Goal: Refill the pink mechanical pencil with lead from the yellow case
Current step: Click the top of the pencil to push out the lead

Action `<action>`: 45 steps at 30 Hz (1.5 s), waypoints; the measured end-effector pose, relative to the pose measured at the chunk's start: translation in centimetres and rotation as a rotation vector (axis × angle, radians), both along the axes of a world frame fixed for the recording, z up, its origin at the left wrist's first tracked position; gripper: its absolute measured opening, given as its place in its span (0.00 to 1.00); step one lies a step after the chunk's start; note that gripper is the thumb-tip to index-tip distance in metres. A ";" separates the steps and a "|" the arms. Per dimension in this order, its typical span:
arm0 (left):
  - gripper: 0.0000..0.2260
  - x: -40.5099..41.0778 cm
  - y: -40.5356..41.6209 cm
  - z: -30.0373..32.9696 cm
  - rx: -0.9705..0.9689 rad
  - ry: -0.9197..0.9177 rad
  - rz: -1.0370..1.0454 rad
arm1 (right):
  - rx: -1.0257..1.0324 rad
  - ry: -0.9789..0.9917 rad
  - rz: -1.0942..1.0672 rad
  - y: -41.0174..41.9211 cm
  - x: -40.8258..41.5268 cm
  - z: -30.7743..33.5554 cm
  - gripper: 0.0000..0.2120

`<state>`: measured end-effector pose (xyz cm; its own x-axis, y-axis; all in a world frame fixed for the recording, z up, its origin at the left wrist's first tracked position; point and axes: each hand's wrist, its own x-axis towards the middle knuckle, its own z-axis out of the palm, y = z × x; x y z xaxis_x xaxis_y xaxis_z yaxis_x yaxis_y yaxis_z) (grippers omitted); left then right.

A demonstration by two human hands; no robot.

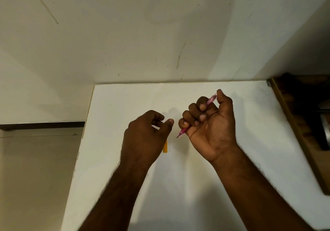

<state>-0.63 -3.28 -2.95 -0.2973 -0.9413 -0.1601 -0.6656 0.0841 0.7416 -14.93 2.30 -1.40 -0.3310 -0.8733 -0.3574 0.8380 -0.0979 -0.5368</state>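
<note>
Right hand [210,122] right of center, palm facing the camera, fingers curled tight around the pink mechanical pencil [211,100], thumb on the clear pink back end up top, dark tip poking out below the little finger and pointing lower left. Left hand [148,132] just left of it, back to the camera, fingers loosely curled, thumb out toward the pencil tip; can't tell if anything tiny is pinched in there. Yellow case [165,147] flat on the white table [196,186], mostly hidden under the left hand, only its lower end peeking out. Brown wooden thing [294,123] along the right edge, stained wall [125,34] across the top.
</note>
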 end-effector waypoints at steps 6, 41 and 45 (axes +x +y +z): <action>0.13 -0.1 0.0 -0.1 0.007 0.003 0.002 | -0.002 0.001 0.042 -0.1 0.0 -0.1 0.28; 0.11 0.0 0.1 -0.1 0.021 0.003 -0.018 | -0.032 0.020 0.007 0.0 -0.1 -0.3 0.18; 0.12 -0.1 0.1 -0.1 0.017 0.001 -0.026 | -0.018 0.057 -0.018 0.0 0.0 -0.6 0.16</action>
<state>-0.70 -3.22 -3.07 -0.3213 -0.9305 -0.1760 -0.6628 0.0882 0.7436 -14.93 2.29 -1.98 -0.3660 -0.8733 -0.3215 0.8039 -0.1227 -0.5819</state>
